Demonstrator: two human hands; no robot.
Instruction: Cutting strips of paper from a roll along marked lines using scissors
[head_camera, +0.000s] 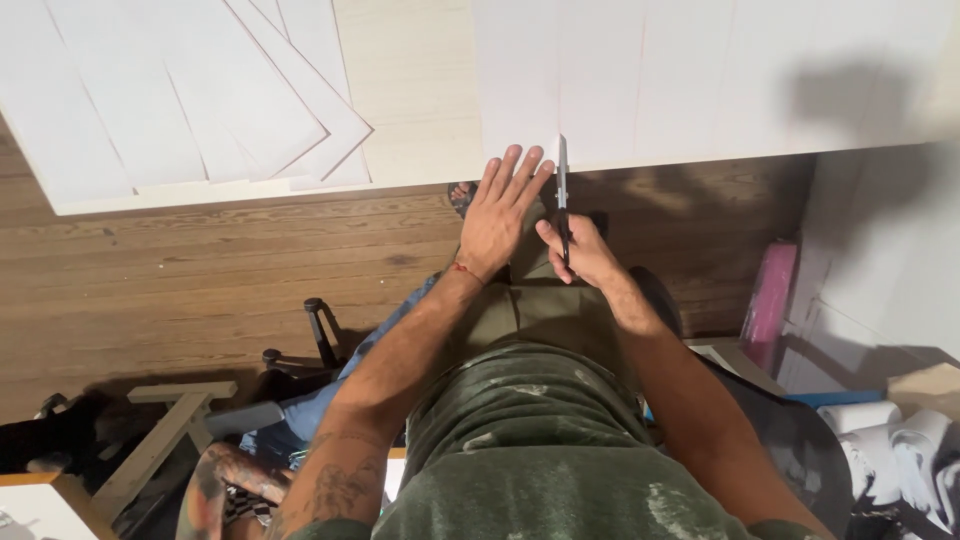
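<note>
The right hand (585, 250) grips scissors (562, 190), snipping the big white sheet (600, 80) at the table edge. The left hand (497, 215) lies flat and open just beside the blades, so its fingers could get nicked.

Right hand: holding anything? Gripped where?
Right hand grips a cutting knife by its dark handle, blade at the white sheet's edge. Left hand holds nothing, pressed flat beside it.

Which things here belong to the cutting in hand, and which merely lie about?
In use: left hand pressing the large white sheet; right hand gripping scissors.
Lying about: loose paper stack, pink package, paper rolls, wooden trestle.
</note>
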